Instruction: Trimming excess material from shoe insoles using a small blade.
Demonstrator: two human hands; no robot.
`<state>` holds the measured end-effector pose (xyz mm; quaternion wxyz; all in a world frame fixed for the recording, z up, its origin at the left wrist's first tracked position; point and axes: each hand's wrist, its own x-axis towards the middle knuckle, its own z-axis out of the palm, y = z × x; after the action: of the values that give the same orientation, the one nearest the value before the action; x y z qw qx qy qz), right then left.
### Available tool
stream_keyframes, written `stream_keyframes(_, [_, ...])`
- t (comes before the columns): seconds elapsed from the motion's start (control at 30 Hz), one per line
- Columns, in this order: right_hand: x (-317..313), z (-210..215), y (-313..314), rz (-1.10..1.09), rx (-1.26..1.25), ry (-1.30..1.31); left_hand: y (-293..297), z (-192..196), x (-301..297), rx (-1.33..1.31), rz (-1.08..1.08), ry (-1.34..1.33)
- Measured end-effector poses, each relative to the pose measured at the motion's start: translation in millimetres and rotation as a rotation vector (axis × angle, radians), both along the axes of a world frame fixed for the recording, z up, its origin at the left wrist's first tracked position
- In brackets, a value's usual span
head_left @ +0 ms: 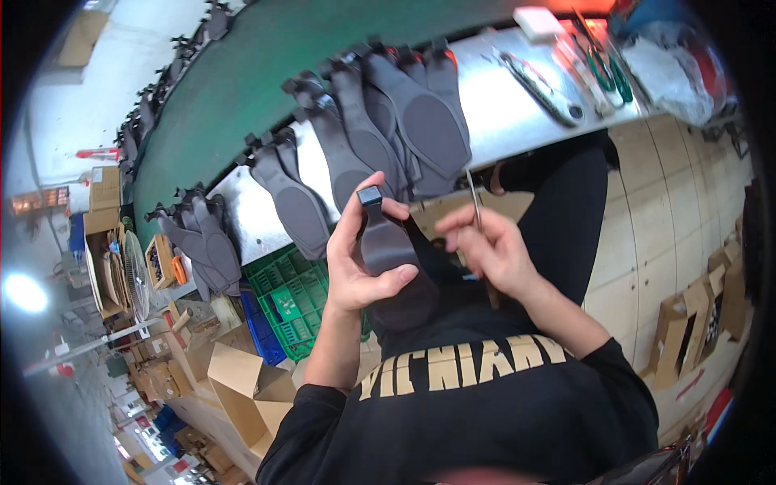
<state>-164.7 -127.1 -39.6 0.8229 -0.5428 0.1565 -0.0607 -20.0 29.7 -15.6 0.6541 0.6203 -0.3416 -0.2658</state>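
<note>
My left hand (pixel 353 271) is wrapped round a dark grey padded strap piece (pixel 390 252). A square black buckle (pixel 370 196) tops this piece, which widens toward its rounded lower end over my lap. Just to the right, my right hand (pixel 499 255) is closed on a slim pointed metal tool (pixel 474 190). Its tip points up and away from me, and its exact kind is unclear. The tool and the strap piece are apart. Beyond my hands, similar grey strap pieces (pixel 424 121) lie in overlapping piles along the metal ledge, buckle ends facing the green belt.
A green conveyor-like surface (pixel 242 97) runs behind the metal ledge (pixel 497 105). On the ledge's right lie a utility knife (pixel 540 90), green-handled pliers (pixel 608 74) and a white block (pixel 538 24). Below left are a green crate (pixel 291 303) and an open cardboard box (pixel 242 384).
</note>
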Motion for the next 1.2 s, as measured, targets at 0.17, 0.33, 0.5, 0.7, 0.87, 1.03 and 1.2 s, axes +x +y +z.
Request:
stream_keyframes(0.17, [-9, 13, 2, 0.014, -0.317, -0.190, -35, 17, -7, -0.085, 0.003, -0.138])
stream_keyframes(0.33, [-43, 11, -20, -0.075, -0.418, -0.179, -74, -18, -27, -0.232, -0.180, 0.277])
stream_keyframes(0.5, [-74, -1, -27, -0.174, -0.468, -0.035, -112, -48, -43, -0.070, -0.320, 0.589])
stream_keyframes(0.7, [-77, -6, -33, -0.239, -0.519, 0.033, -131, -53, -48, -0.034, -0.315, 0.882])
stream_keyframes(0.87, [-75, -11, -36, -0.258, -0.574, 0.014, -137, -46, -45, -0.026, -0.266, 0.838])
stream_keyframes(1.03, [-67, -8, -39, -0.238, -0.602, -0.024, -136, -48, -39, -0.037, -0.257, 0.811])
stream_keyframes(1.2, [-58, -3, -42, -0.221, -0.639, -0.043, -137, -43, -34, -0.054, -0.208, 0.810])
